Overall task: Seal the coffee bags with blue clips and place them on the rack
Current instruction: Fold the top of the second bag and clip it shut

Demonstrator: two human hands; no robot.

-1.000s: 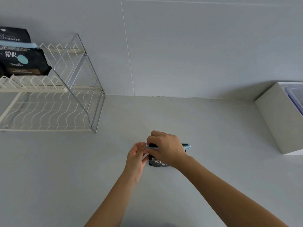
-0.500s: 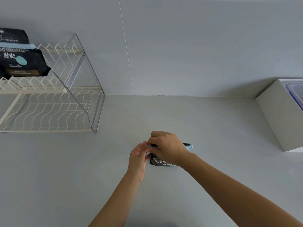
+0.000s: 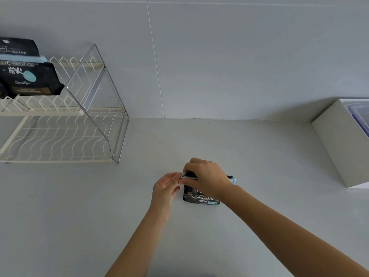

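A small black coffee bag (image 3: 200, 198) stands on the grey counter at centre. A light blue clip (image 3: 232, 179) runs along its top edge. My right hand (image 3: 205, 175) curls over the bag's top and grips the clip and bag. My left hand (image 3: 166, 187) is just left of the bag, its fingertips touching the clip's left end. The white wire rack (image 3: 60, 134) stands at the left, with two black coffee bags (image 3: 28, 78) on its upper shelf; a blue clip (image 3: 22, 58) runs across the front one.
A white box (image 3: 343, 142) holding a clear plastic container (image 3: 359, 114) sits at the right edge. The rack's lower shelf holds nothing. A tiled wall rises behind the counter.
My left hand has slid slightly left, off the bag's side, so only its fingertips meet the clip's end. My right hand keeps its grip on top.
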